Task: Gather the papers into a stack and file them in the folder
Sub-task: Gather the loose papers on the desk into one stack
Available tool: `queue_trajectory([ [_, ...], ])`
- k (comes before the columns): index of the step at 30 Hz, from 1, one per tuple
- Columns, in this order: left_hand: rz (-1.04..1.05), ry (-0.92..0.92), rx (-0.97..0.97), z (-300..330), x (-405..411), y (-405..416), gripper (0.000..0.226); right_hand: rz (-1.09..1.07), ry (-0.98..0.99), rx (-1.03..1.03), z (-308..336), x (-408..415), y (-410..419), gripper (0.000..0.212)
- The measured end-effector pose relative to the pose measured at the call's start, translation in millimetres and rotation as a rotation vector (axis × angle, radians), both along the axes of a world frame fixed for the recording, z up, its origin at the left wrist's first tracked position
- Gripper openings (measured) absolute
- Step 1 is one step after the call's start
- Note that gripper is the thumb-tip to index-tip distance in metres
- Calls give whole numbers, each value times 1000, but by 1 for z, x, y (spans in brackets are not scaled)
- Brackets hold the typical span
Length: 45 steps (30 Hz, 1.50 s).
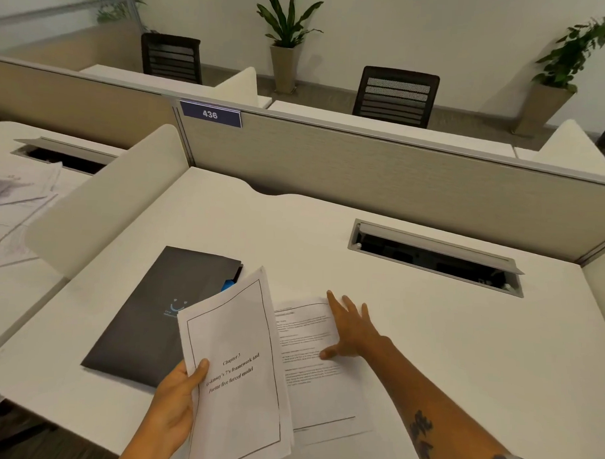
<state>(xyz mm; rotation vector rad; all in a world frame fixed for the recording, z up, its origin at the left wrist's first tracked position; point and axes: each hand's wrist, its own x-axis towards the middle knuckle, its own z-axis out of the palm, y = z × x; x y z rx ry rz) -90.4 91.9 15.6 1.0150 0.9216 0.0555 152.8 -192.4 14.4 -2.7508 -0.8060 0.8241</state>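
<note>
A dark grey folder (147, 313) lies closed on the white desk (427, 354), left of centre, with a blue tab showing at its right edge. My left hand (177, 396) grips the left edge of a thin stack of papers (238, 364) whose top sheet reads "Chapter 3"; the stack is lifted and overlaps the folder's right side. A printed sheet (310, 360) lies flat on the desk just right of the stack. My right hand (350, 329) rests flat on that sheet's upper right part, fingers spread.
An open cable tray (434, 258) is sunk into the desk at the back right. A beige partition (365, 169) closes the far side, and a white divider (99, 201) stands at the left. Loose papers (14, 205) cover the neighbouring desk.
</note>
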Motion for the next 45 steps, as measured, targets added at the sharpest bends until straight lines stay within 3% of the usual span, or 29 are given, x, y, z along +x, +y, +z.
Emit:
queue_trajectory([
  [6, -7, -16, -2, -1, 5, -4, 32, -131, -87, 78, -8, -30, -13, 141],
  [11, -52, -21, -5, -3, 6, -10, 29, -396, 58, 229, -17, -58, -38, 138],
  [13, -69, -14, -2, -5, 7, -12, 28, -482, 90, 288, -17, -70, -48, 119],
  [17, -117, -9, 14, -8, 10, -16, 34, -593, 61, 461, -15, -86, -65, 45],
  [19, -142, -17, 25, -8, 12, -20, 38, -664, 59, 572, -10, -91, -71, 32],
  [24, -199, -16, 81, -2, 17, -29, 36, -845, 156, 857, 14, -99, -83, 24],
  [31, -256, 32, 129, 6, 25, -43, 25, -884, 458, 1051, 34, -115, -84, 21],
  [38, -332, 106, 159, 12, 29, -60, 22, -828, 545, 1066, 32, -136, -71, 23],
  [45, -362, 171, 177, 9, 33, -74, 22, -814, 563, 1041, 29, -152, -61, 44],
])
